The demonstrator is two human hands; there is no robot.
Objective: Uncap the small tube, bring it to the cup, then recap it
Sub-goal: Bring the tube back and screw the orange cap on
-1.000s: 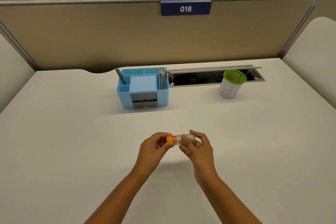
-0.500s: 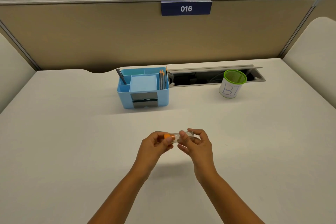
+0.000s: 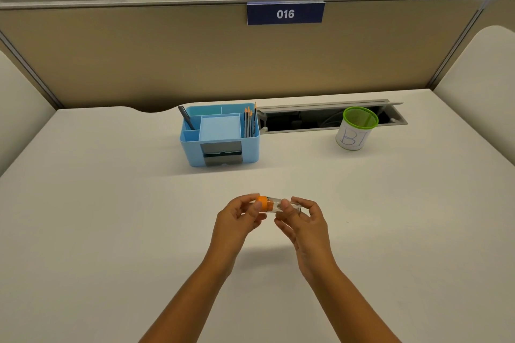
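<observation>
A small clear tube (image 3: 277, 205) with an orange cap (image 3: 264, 202) lies level between my two hands, above the middle of the white desk (image 3: 111, 217). My left hand (image 3: 239, 217) pinches the orange cap at the tube's left end. My right hand (image 3: 303, 224) grips the clear body, thumb in front and fingers behind. The cap sits on the tube. The cup (image 3: 356, 128), white with a green mesh rim and blue letters, stands far back on the right, well apart from both hands.
A light blue desk organiser (image 3: 220, 136) with pencils and a pen stands behind the hands at centre back. An open cable tray slot (image 3: 320, 117) runs along the desk's rear, beside the cup. A beige partition (image 3: 195, 58) closes off the back.
Both hands with the tube have risen slightly and shifted a little away from me. The left fingers have turned around the orange cap, which shows more now than half a second ago.
</observation>
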